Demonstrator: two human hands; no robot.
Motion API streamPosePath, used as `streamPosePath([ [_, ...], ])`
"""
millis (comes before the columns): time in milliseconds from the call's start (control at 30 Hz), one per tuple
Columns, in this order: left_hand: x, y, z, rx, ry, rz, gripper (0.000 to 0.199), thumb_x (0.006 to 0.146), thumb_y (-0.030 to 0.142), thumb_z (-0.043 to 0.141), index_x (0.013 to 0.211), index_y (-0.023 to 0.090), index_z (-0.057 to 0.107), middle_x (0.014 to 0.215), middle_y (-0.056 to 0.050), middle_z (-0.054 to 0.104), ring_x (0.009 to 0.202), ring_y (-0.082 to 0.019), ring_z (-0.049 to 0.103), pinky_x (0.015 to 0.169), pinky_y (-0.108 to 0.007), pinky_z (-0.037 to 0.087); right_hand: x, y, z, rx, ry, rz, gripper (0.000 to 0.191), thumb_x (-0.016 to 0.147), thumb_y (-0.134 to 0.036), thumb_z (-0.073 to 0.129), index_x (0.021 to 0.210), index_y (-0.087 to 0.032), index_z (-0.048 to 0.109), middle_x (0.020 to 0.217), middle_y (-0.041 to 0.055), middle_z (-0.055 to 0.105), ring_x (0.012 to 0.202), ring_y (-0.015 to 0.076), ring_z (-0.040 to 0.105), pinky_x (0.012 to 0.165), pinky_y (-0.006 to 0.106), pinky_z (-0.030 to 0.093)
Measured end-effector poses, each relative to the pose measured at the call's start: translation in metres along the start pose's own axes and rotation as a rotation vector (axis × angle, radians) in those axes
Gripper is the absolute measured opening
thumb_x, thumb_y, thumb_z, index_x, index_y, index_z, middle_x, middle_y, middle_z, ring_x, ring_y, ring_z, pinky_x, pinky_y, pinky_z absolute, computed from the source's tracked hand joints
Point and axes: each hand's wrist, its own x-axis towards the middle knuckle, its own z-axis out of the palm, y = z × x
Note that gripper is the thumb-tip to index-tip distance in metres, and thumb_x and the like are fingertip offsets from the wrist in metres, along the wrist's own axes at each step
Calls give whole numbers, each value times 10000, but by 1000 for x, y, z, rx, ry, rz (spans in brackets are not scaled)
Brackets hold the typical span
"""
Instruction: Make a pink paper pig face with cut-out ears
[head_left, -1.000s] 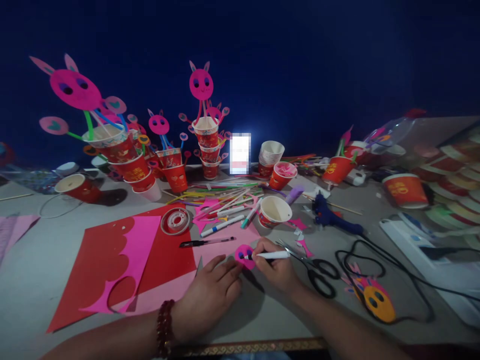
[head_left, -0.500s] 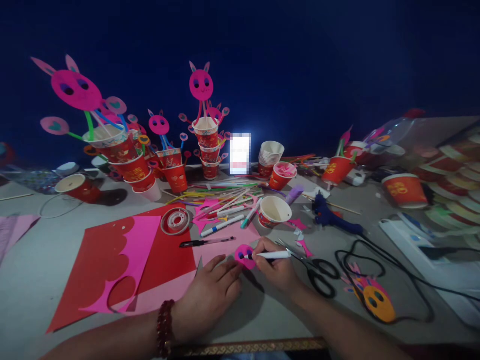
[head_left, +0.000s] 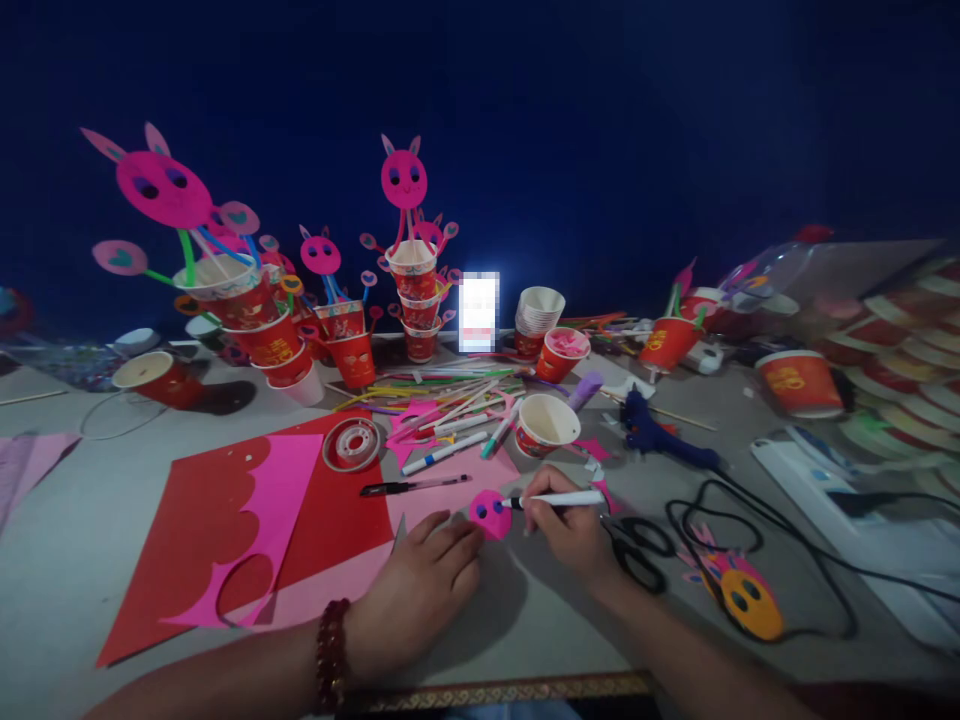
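Since a second ago, right hand (head_left: 568, 528) has drawn back to the right; white marker (head_left: 559, 498) tip now sits at edge of pink paper circle (head_left: 490, 513) rather than over it. Right hand grips the marker. Left hand (head_left: 420, 590) rests flat, fingers loose, pinning the circle on the worktop (head_left: 90, 520). Scissors (head_left: 637, 545) lie just beside right hand.

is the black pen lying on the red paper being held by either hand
No, the black pen lies alone, while the right hand holds a white marker.
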Motion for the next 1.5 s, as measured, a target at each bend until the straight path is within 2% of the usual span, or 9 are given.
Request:
streamPosePath([
  [167, 1, 0, -1, -9, 2, -4, 100, 957, 244, 617, 1025, 172, 620, 1282, -50, 639, 1200, -210, 549, 1095, -404, 347, -2, -4, -12, 24, -83, 198, 17, 794, -226, 567, 785, -226, 553, 520, -58, 581, 421, 107, 409, 423, 225, 281],
  [267, 0, 0, -1, -8, 6, -2, 117, 946, 254, 632, 1030, 173, 617, 1323, -45, 619, 1212, -209, 537, 1091, -398, 351, -5, -3, -13, 10, -76, 136, 68, 802, -234, 575, 740, -224, 548, 534, -48, 584, 435, 111, 429, 429, 229, 293],
  [400, -1, 0, 1, -20, 16, 17, 132, 927, 262, 659, 1025, 184, 615, 1351, -36, 604, 1224, -214, 517, 1092, -406, 350, -6, -2, -8, -76, -3, -16, 141, 810, -207, 564, 672, -227, 544, 545, -36, 561, 514, 145, 506, 499, 257, 381],
  [533, -1, 0, 3, -28, 18, 6, 112, 937, 249, 639, 1024, 184, 614, 1356, -55, 599, 1244, -226, 505, 1103, -418, 345, -5, -3, -4, -194, -17, -105, 191, 819, -216, 580, 632, -227, 541, 558, -31, 542, 541, 157, 512, 534, 278, 398],
  [700, 0, 0, 1, -71, 11, 21, 109, 968, 242, 578, 1048, 173, 606, 1360, -62, 603, 1266, -208, 502, 1138, -399, 321, -3, -4, -5, -207, -43, -114, 178, 833, -200, 551, 658, -231, 540, 565, -41, 524, 527, 149, 496, 521, 272, 378],
  [1000, 4, 1, 0, -79, 32, 11, 69, 970, 208, 572, 1001, 166, 617, 1283, -79, 649, 1213, -192, 536, 1113, -397, 372, 0, -7, -4, -272, -60, -130, 182, 828, -185, 552, 652, -231, 543, 557, -31, 543, 549, 156, 517, 529, 267, 392],
  [1167, 3, 1, 2, -79, 29, 9, 81, 974, 216, 569, 1008, 164, 622, 1286, -74, 649, 1213, -193, 539, 1124, -396, 362, 0, -7, -5, -253, -79, -130, 193, 852, -220, 542, 660, -237, 534, 545, -35, 540, 525, 156, 508, 513, 271, 385],
  [1500, 3, 0, 3, -76, 34, 14, 92, 981, 216, 553, 1007, 169, 627, 1300, -72, 641, 1214, -199, 546, 1123, -399, 352, -1, -5, -5, -251, -62, -124, 196, 831, -208, 566, 642, -239, 523, 528, -37, 532, 538, 161, 509, 530, 272, 377],
])
